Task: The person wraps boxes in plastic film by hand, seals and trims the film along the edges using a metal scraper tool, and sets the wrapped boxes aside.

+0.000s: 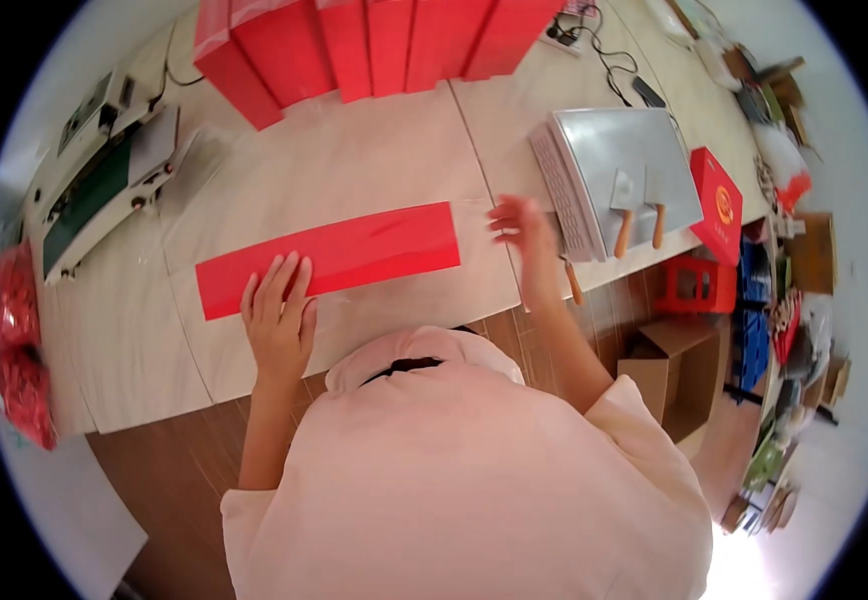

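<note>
A long, glossy red box (354, 248) lies at a slant on the table, close to its front edge. My left hand (279, 310) rests on the near left part of it with fingers stretched out. To the right of the box, my right hand (524, 225) is raised, fingers apart and slightly bent, with nothing visible in it. It is apart from the box and close to the left side of a metal hot plate (619, 150). Two scrapers with wooden handles (624, 230) lie on that plate. Another wooden handle (574, 283) sticks out below my right hand.
Several red boxes (384, 45) stand in a row at the back of the table (354, 150). A machine with a green belt (94, 200) is on the left. A flat red box with a gold emblem (719, 205), a red stool (694, 285) and an open carton (679, 370) are on the right.
</note>
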A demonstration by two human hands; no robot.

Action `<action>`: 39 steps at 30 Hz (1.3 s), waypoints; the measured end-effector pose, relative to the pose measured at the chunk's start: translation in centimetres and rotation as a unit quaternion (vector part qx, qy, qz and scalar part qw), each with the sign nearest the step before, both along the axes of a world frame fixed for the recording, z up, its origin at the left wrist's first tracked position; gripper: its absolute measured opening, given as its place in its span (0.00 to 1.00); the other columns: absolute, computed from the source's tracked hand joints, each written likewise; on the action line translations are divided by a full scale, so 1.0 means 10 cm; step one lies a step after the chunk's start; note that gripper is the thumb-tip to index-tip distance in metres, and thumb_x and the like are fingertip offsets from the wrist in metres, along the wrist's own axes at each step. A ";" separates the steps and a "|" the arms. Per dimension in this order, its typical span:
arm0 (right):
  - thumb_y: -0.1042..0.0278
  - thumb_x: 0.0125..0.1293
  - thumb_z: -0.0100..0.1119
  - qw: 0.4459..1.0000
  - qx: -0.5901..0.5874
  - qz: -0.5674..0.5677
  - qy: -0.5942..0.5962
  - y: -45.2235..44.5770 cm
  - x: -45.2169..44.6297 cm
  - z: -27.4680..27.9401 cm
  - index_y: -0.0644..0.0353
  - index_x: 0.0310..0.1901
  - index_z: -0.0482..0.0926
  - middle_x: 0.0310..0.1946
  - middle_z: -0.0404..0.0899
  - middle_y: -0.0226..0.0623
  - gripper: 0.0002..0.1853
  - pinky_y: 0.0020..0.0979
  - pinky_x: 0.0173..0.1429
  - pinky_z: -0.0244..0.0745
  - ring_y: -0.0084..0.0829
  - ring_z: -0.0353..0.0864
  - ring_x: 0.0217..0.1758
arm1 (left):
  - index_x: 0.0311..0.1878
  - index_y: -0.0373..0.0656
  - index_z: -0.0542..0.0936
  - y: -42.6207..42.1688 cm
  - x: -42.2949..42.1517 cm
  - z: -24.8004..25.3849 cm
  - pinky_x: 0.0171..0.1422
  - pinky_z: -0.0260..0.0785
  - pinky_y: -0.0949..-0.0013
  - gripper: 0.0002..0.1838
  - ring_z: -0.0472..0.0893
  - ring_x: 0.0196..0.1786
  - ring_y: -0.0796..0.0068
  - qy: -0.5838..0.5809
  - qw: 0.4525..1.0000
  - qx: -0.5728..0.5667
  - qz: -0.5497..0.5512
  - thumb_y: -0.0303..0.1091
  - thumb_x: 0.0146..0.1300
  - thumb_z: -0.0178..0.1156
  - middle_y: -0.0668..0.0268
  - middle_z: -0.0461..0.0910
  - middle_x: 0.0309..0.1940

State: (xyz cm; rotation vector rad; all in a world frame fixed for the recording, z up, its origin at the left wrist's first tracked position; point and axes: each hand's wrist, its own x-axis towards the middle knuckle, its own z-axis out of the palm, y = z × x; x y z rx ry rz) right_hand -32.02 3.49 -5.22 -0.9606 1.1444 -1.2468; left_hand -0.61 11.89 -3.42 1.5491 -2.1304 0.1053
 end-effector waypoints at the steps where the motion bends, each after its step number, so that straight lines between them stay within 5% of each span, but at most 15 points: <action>1: 0.55 0.75 0.52 0.999 0.044 0.022 -0.007 0.15 0.12 0.11 0.63 0.50 0.78 0.39 0.79 0.33 0.18 0.27 0.47 0.71 0.25 0.77 0.42 | 0.66 0.45 0.76 0.19 0.01 0.04 0.74 0.55 0.53 0.25 0.70 0.69 0.64 0.001 0.999 0.014 0.036 0.28 0.63 0.59 0.64 0.73 0.65; 6: 0.58 0.72 0.58 0.996 0.048 0.058 0.055 0.18 0.48 0.12 0.63 0.43 0.78 0.32 0.78 0.29 0.14 0.24 0.40 0.70 0.21 0.74 0.35 | 0.63 0.48 0.78 0.21 0.07 0.03 0.72 0.57 0.51 0.25 0.72 0.65 0.64 -0.004 0.998 -0.012 0.063 0.29 0.59 0.62 0.66 0.74 0.60; 8: 0.60 0.72 0.60 0.998 0.056 -0.010 0.037 0.21 0.51 0.09 0.61 0.37 0.76 0.29 0.78 0.28 0.12 0.24 0.37 0.69 0.19 0.73 0.32 | 0.63 0.48 0.78 0.30 0.07 0.08 0.71 0.58 0.50 0.26 0.72 0.64 0.64 -0.007 0.997 -0.002 0.076 0.28 0.59 0.63 0.66 0.73 0.59; 13: 0.61 0.73 0.58 0.998 0.047 0.009 -0.035 0.25 0.47 0.14 0.59 0.33 0.74 0.28 0.76 0.27 0.13 0.24 0.39 0.68 0.18 0.71 0.32 | 0.63 0.49 0.77 0.25 -0.01 0.07 0.69 0.60 0.51 0.28 0.73 0.62 0.64 0.027 0.999 0.001 0.037 0.29 0.57 0.64 0.67 0.74 0.59; 24: 0.58 0.74 0.57 1.000 0.016 0.013 -0.002 0.24 0.42 0.07 0.57 0.34 0.69 0.30 0.76 0.28 0.14 0.24 0.43 0.68 0.19 0.70 0.33 | 0.59 0.46 0.78 0.21 0.02 0.02 0.67 0.64 0.50 0.28 0.73 0.61 0.62 0.066 0.997 -0.016 0.041 0.31 0.52 0.69 0.65 0.75 0.59; 32: 0.48 0.80 0.36 0.994 -0.028 0.049 -0.095 0.27 0.19 -0.37 0.60 0.40 0.71 0.40 0.76 0.38 0.23 0.33 0.55 0.68 0.29 0.74 0.45 | 0.60 0.47 0.78 0.21 0.06 0.01 0.69 0.61 0.50 0.27 0.73 0.62 0.60 0.058 0.997 -0.003 0.043 0.31 0.55 0.68 0.64 0.75 0.59; 35: 0.44 0.76 0.40 0.987 -0.041 0.114 0.107 0.34 0.00 -1.00 0.64 0.51 0.71 0.48 0.75 0.41 0.26 0.39 0.64 0.64 0.36 0.72 0.55 | 0.60 0.47 0.78 0.22 0.04 0.03 0.70 0.60 0.52 0.25 0.72 0.63 0.59 0.069 0.996 0.006 0.050 0.30 0.57 0.67 0.63 0.73 0.59; 37: 0.43 0.74 0.47 0.985 -0.023 0.112 0.127 0.52 -0.10 -1.05 0.65 0.55 0.70 0.51 0.75 0.42 0.28 0.41 0.66 0.62 0.39 0.72 0.59 | 0.61 0.45 0.78 0.23 -0.03 0.08 0.71 0.60 0.52 0.25 0.72 0.63 0.60 0.073 0.996 0.025 0.055 0.28 0.58 0.67 0.63 0.72 0.58; 39: 0.40 0.63 0.62 0.828 -0.187 0.268 0.456 0.66 -0.06 -1.02 0.66 0.60 0.70 0.56 0.74 0.48 0.37 0.45 0.69 0.60 0.45 0.71 0.63 | 0.61 0.45 0.78 0.26 0.00 0.12 0.71 0.60 0.53 0.25 0.71 0.63 0.60 0.079 0.994 0.035 0.060 0.28 0.59 0.67 0.63 0.72 0.58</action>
